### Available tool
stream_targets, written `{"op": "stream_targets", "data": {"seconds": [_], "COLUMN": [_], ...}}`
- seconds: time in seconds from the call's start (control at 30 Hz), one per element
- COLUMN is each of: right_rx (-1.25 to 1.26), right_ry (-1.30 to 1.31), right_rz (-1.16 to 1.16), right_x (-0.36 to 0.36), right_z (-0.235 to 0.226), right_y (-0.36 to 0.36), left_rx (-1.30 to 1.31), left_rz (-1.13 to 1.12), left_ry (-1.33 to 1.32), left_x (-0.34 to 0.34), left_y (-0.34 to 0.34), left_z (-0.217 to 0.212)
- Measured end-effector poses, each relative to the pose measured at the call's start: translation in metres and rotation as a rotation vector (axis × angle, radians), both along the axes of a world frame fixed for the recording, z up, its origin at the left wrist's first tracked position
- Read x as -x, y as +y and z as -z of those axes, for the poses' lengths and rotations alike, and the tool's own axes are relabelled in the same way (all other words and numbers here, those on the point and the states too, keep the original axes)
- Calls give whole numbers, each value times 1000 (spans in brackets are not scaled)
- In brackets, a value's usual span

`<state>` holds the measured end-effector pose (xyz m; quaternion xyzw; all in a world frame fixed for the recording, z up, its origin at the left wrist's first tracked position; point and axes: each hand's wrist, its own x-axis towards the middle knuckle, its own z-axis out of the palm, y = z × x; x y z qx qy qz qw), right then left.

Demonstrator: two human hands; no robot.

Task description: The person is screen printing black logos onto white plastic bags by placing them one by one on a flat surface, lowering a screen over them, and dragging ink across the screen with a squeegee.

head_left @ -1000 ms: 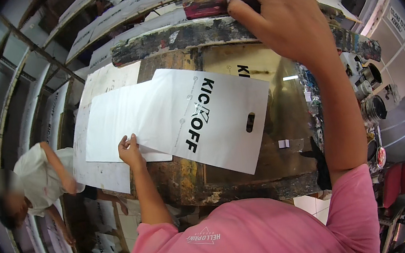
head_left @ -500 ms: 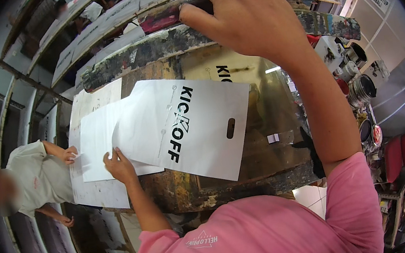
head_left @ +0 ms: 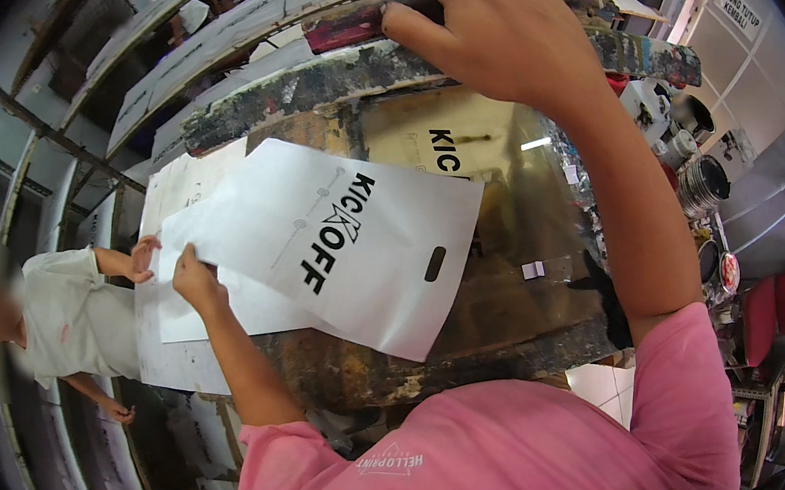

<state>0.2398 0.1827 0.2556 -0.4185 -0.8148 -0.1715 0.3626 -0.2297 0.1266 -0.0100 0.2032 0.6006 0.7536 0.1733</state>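
A white plastic bag (head_left: 390, 303) with black lettering and an oval handle slot lies aslant across the work table. Its far-left edge is pinched in my left hand (head_left: 198, 279), fingers closed. Beneath that edge are flat white bags or sheets (head_left: 240, 311). My right hand (head_left: 499, 34) is raised at the far side, curled over the upper bar of an ink-stained wooden frame (head_left: 418, 5); its fingertips are partly hidden. Under the bag's right part, a shiny brown printing bed (head_left: 525, 220) carries the same black lettering.
At the left stands a co-worker, one hand (head_left: 144, 259) close to my left hand. Drying racks (head_left: 224, 37) with printed white bags line the far and left sides. Ink cans (head_left: 700, 186) and a red chair (head_left: 782, 307) are at the right. A small white block (head_left: 533, 270) rests on the bed.
My left hand has moved left and slightly farther away, drawing the bag with it; the bag has turned and shifted. The co-worker's hand has come nearer. My right hand stays on the frame.
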Motion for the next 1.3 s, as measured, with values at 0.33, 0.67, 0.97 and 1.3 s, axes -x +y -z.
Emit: {"op": "stream_targets", "data": {"seconds": [0.33,0.67,0.97,1.3], "right_rx": [295,551,366,511], "right_ry": [-125,-151,-168,-173], "right_rz": [101,263,67,11], "right_x": [4,14,3,-5], "right_z": [-25,-31,-19,-30], "right_y": [-21,-14,-18,-13], "left_rx": [58,273,572,401], "left_rz": [-178,-235,992,901], "left_ry": [-330,1235,1583,997], "left_x": [156,-41,-207,-220], "left_y": [-96,-142,-79,-29], "left_z": [83,60,71,107]}}
